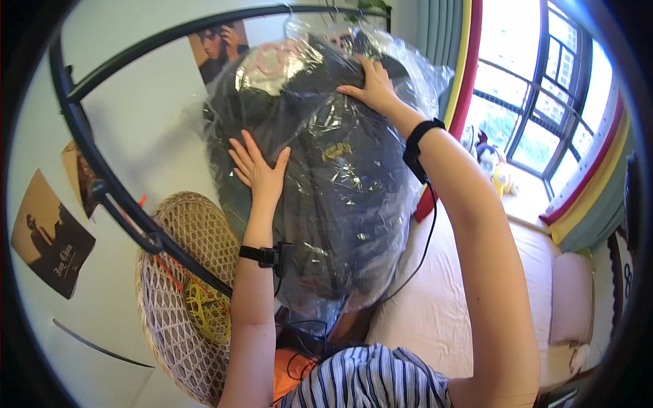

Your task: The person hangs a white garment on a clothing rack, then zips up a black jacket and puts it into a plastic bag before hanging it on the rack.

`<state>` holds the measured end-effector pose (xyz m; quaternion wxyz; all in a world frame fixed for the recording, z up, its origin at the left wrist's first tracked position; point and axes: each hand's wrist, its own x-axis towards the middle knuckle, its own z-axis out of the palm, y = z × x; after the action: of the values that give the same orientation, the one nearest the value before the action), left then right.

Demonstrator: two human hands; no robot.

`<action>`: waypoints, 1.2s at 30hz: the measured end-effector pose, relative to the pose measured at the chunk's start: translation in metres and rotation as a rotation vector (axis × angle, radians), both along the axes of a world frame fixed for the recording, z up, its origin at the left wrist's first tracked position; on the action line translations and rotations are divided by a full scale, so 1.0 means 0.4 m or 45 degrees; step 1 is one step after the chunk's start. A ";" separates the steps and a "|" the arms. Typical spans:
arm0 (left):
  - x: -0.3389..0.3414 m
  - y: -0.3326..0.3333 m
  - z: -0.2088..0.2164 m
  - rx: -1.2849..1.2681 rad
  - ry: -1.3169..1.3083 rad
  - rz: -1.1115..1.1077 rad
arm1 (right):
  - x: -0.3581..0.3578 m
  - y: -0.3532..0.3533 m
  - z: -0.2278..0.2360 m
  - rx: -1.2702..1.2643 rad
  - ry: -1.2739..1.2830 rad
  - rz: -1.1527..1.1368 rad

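A dark garment (326, 197), seemingly a jacket or coat, hangs in front of me inside a clear plastic cover (415, 88). My left hand (260, 166) lies against the left side of the cover with its fingers spread. Higher up and to the right, my right hand (373, 85) rests on the plastic near the garment's shoulder, thumb and fingers apart. A pink shape (275, 60) shows through the cover at the top left. The hanger's hook is hard to make out near the black rail (204, 27).
A woven wicker basket chair (197, 224) with yellow and red hangers stands at the lower left. The rack's black post (81, 122) rises beside it. To the right are a bed (442, 285), striped curtains (449, 47) and a window (524, 102) with plush toys (493, 160) on its sill.
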<state>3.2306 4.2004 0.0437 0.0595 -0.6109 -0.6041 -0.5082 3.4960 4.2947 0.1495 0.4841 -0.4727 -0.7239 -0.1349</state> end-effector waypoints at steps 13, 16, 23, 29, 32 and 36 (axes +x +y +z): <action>0.087 -0.172 -0.376 0.206 0.757 -0.015 | 0.001 -0.423 -0.652 0.007 0.669 -0.229; 0.146 -0.219 -0.405 0.069 0.873 -0.441 | 0.053 -0.367 -0.977 -0.733 0.995 0.061; 0.076 -0.187 -0.597 -0.215 1.028 -0.364 | 0.002 -0.339 -1.158 -1.282 1.014 0.262; 0.036 -0.287 -0.741 -0.422 1.036 -0.570 | -0.036 -0.535 -1.241 -1.592 0.939 0.134; 0.048 -0.299 -0.812 -0.474 1.085 -0.757 | -0.009 -0.570 -1.287 -1.724 0.981 -0.071; 0.052 -0.325 -0.882 -0.644 1.201 -0.841 | 0.037 -0.555 -1.279 -1.669 1.557 -0.164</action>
<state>3.2514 4.0705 -0.3089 0.0131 -0.9189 -0.3938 -0.0170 3.5106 4.0725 -0.3620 0.4095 -0.6829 -0.2437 0.5536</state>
